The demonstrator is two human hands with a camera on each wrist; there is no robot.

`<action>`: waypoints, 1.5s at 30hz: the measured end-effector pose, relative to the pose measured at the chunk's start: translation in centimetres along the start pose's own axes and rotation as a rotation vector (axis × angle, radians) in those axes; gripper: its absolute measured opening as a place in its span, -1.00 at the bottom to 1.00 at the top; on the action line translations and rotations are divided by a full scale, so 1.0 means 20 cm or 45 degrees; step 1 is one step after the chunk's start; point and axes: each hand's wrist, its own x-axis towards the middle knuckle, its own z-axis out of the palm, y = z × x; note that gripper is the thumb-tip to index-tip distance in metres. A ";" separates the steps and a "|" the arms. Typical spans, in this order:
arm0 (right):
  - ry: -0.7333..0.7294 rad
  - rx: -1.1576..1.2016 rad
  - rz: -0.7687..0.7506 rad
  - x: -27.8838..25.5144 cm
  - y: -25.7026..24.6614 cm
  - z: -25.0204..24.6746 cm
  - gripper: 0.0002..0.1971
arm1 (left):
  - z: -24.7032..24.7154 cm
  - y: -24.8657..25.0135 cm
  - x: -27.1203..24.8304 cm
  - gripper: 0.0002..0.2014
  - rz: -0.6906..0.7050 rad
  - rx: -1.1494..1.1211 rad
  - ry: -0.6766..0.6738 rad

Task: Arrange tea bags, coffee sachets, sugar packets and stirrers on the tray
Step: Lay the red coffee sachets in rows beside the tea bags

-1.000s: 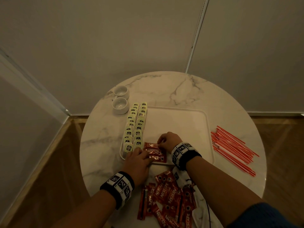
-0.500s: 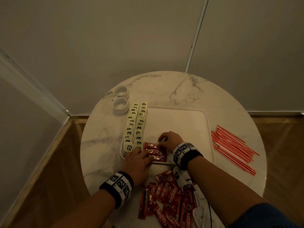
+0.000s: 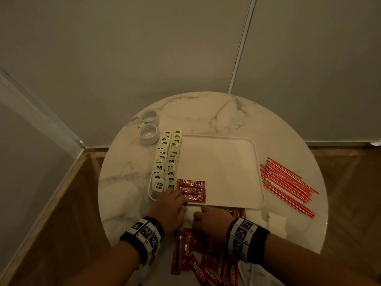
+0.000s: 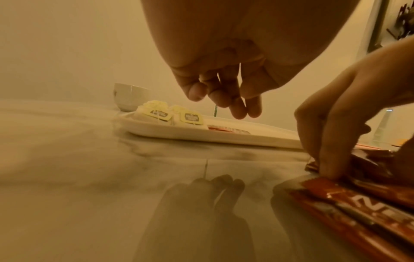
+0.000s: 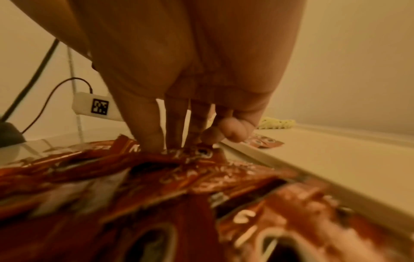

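Observation:
The white tray (image 3: pixel 222 166) lies mid-table. Two columns of yellow-tagged tea bags (image 3: pixel 168 159) run along its left side, and three red coffee sachets (image 3: pixel 191 190) lie side by side at its near-left corner. A loose pile of coffee sachets (image 3: pixel 198 261) sits on the table in front of the tray. My right hand (image 3: pixel 206 219) reaches down into that pile, where fingertips and thumb (image 5: pixel 212 136) pinch one sachet (image 5: pixel 201 150). My left hand (image 3: pixel 171 205) hovers by the tray's near-left corner, its fingers (image 4: pixel 224 99) loosely curled and holding nothing. Red stirrers (image 3: pixel 286 182) lie right of the tray.
Two white cups (image 3: pixel 147 133) stand at the table's far left, beside the tea bags. White packets (image 3: pixel 276 221) lie near the front right edge. The round marble table (image 3: pixel 127 182) stands in a corner between two walls, with wooden floor around it.
My right hand has left the sachets on the tray and drawn back to the pile on the table. My left hand has slid back a little off the tray's corner.

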 end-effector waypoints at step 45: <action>0.457 2.005 0.199 -0.09 0.35 -0.25 -0.83 | -0.20 0.07 0.13 -0.84 -0.342 -1.358 -0.078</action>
